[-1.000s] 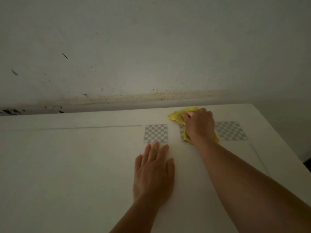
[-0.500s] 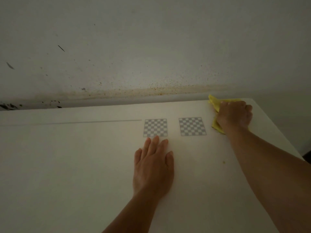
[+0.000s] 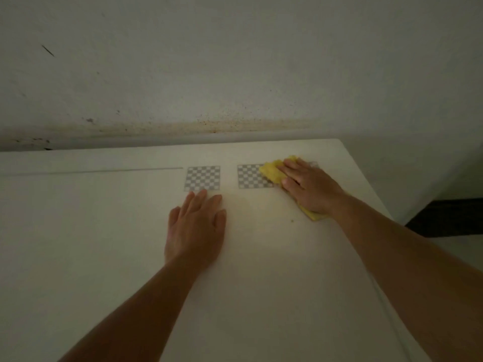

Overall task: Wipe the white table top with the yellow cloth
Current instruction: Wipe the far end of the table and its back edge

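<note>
Evidently mid-wipe, the right hand (image 3: 309,188) lay flat with fingers spread on the crumpled yellow cloth (image 3: 273,172), pressing it to the far right of the smooth white table top (image 3: 104,231) over a grey checkered square (image 3: 252,176). The left hand (image 3: 196,226) rested palm-down, fingers open and gripping nothing, probably as a brace.

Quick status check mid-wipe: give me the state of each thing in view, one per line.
yellow cloth: crumpled, pressed flat on the table under the right hand, overlapping the middle patch.
right hand: open, palm down on the cloth.
left hand: open, flat on the table, holding nothing.
white table top: bare, a small crumb near the cloth.
left checkered patch: uncovered.
middle checkered patch: partly covered.
</note>
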### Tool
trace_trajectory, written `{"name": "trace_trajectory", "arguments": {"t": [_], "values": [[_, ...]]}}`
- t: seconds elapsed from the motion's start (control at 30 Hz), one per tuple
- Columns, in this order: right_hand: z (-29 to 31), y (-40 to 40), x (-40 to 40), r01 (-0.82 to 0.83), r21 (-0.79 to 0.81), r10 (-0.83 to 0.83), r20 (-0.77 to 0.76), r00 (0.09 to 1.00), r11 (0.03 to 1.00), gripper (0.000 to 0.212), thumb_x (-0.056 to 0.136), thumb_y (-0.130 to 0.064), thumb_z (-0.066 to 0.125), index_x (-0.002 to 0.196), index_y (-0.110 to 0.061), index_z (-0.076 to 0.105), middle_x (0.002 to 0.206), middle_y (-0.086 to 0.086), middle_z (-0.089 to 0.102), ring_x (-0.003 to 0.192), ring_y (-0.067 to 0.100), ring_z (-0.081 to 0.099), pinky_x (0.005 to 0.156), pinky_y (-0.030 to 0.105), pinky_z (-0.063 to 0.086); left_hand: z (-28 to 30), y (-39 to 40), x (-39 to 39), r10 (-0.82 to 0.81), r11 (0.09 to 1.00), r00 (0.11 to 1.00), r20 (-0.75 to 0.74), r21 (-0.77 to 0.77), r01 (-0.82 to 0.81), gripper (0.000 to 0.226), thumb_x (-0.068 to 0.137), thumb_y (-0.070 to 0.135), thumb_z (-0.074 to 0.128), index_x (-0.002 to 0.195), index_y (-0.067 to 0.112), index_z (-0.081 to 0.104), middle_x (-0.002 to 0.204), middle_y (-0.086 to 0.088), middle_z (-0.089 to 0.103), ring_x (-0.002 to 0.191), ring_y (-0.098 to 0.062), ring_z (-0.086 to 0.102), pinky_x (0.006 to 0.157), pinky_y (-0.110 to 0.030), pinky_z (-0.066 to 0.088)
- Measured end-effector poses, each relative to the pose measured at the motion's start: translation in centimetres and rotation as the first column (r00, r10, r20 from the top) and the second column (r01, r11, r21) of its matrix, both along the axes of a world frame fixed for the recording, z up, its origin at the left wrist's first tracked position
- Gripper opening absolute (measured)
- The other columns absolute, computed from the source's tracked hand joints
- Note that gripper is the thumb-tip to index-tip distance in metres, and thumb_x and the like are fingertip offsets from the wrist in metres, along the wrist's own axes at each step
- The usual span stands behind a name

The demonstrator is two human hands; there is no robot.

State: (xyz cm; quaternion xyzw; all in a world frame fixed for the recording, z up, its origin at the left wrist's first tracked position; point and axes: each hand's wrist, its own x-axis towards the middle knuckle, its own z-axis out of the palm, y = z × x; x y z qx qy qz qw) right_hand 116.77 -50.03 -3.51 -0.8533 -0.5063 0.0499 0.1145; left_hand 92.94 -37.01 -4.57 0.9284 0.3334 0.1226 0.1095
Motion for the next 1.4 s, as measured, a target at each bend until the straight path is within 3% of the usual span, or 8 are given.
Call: {"name": "trace_trajectory", "arguments": {"t": [0.13, 0.23, 0.47, 0.6, 0.83, 1.03, 1.27, 1.4], "values": [[0.2, -1.9, -3.6, -0.112, 0.021, 0.113, -0.01, 0.994, 0.993, 0.049, 0.098, -0.037, 0.032, 0.145, -0.027, 0.023, 0.156, -0.003, 0.019, 0.143, 0.016, 0.008, 0.113, 0.034, 0.012, 0.7, -0.3, -0.1, -0.037, 0.989, 0.996, 0.084, 0.148, 0.024, 0.035, 0.089, 0.039, 0.035, 0.109, 0.027, 0.062, 0.13, -0.003, 0.056, 0.121, -0.024, 0.048, 0.102, -0.04, 0.029], [0.3, -4.1, -6.8, -0.202, 0.017, 0.203, -0.034, 0.979, 0.979, 0.048, 0.098, -0.037, 0.033, 0.145, -0.026, 0.023, 0.156, -0.002, 0.017, 0.144, 0.017, 0.007, 0.114, 0.036, 0.013, 1.0, -1.1, -0.2, -0.043, 0.975, 0.997, 0.062, 0.219, 0.029, 0.031, 0.09, 0.031, 0.036, 0.097, 0.023, 0.066, 0.113, -0.003, 0.066, 0.103, -0.027, 0.057, 0.099, -0.04, 0.028], [0.4, -10.1, -14.9, -0.365, 0.012, 0.365, -0.06, 0.929, 0.931, 0.05, 0.097, -0.042, 0.033, 0.144, -0.028, 0.022, 0.156, -0.006, 0.015, 0.143, 0.012, 0.003, 0.116, 0.037, 0.011, 2.2, -2.4, -2.1, -0.088, 0.991, 0.971, -0.223, 0.079, 0.108, 0.04, 0.094, 0.029, 0.029, 0.132, 0.026, 0.043, 0.145, -0.001, 0.042, 0.134, -0.016, 0.035, 0.11, -0.04, 0.016], [0.5, -13.1, -18.4, -0.426, 0.026, 0.427, -0.064, 0.902, 0.904, 0.051, 0.096, -0.042, 0.036, 0.144, -0.029, 0.023, 0.155, -0.007, 0.017, 0.143, 0.011, 0.004, 0.114, 0.035, 0.01, 1.7, -6.4, -6.2, -0.096, 0.995, 0.994, -0.059, 0.036, 0.098, 0.04, 0.09, 0.025, 0.038, 0.129, 0.024, 0.047, 0.144, -0.004, 0.043, 0.134, -0.019, 0.034, 0.107, -0.039, 0.02], [0.4, -18.2, -24.9, -0.482, 0.022, 0.482, -0.068, 0.873, 0.876, 0.052, 0.096, -0.043, 0.034, 0.144, -0.03, 0.021, 0.155, -0.007, 0.017, 0.143, 0.011, 0.003, 0.11, 0.028, 0.005, 1.4, -15.1, -12.2, -0.06, 0.996, 0.998, 0.019, -0.063, 0.061, 0.045, 0.091, 0.022, 0.037, 0.135, 0.021, 0.039, 0.149, -0.002, 0.036, 0.14, -0.018, 0.022, 0.112, -0.04, 0.013], [0.6, -22.1, -29.8, -0.474, 0.008, 0.473, -0.096, 0.876, 0.881, 0.051, 0.096, -0.044, 0.033, 0.144, -0.031, 0.023, 0.155, -0.009, 0.017, 0.142, 0.009, 0.0, 0.111, 0.028, 0.001, 2.3, -20.3, -17.5, 0.097, 0.983, 0.972, 0.214, -0.177, -0.059, 0.044, 0.087, 0.016, 0.039, 0.13, 0.024, 0.043, 0.137, -0.001, 0.05, 0.127, -0.02, 0.041, 0.107, -0.037, 0.023], [1.2, -26.0, -35.3, -0.457, -0.008, 0.454, -0.087, 0.887, 0.89, 0.05, 0.096, -0.043, 0.034, 0.144, -0.03, 0.026, 0.155, -0.01, 0.017, 0.143, 0.011, 0.001, 0.112, 0.028, 0.0, 1.9, -21.6, -21.4, -0.014, 0.952, 0.988, 0.152, -0.3, 0.06, 0.048, 0.09, 0.011, 0.041, 0.137, 0.013, 0.035, 0.144, -0.011, 0.042, 0.131, -0.029, 0.038, 0.109, -0.038, 0.029], [1.1, -28.2, -38.3, -0.46, 0.004, 0.458, -0.11, 0.882, 0.888, 0.05, 0.096, -0.043, 0.036, 0.142, -0.028, 0.031, 0.155, -0.009, 0.02, 0.143, 0.012, 0.003, 0.113, 0.03, 0.001, 1.7, -21.3, -21.4, -0.11, 0.96, 0.994, 0.02, -0.256, 0.112, 0.05, 0.093, 0.015, 0.036, 0.142, 0.013, 0.025, 0.152, -0.011, 0.027, 0.141, -0.026, 0.02, 0.114, -0.038, 0.014]]}}
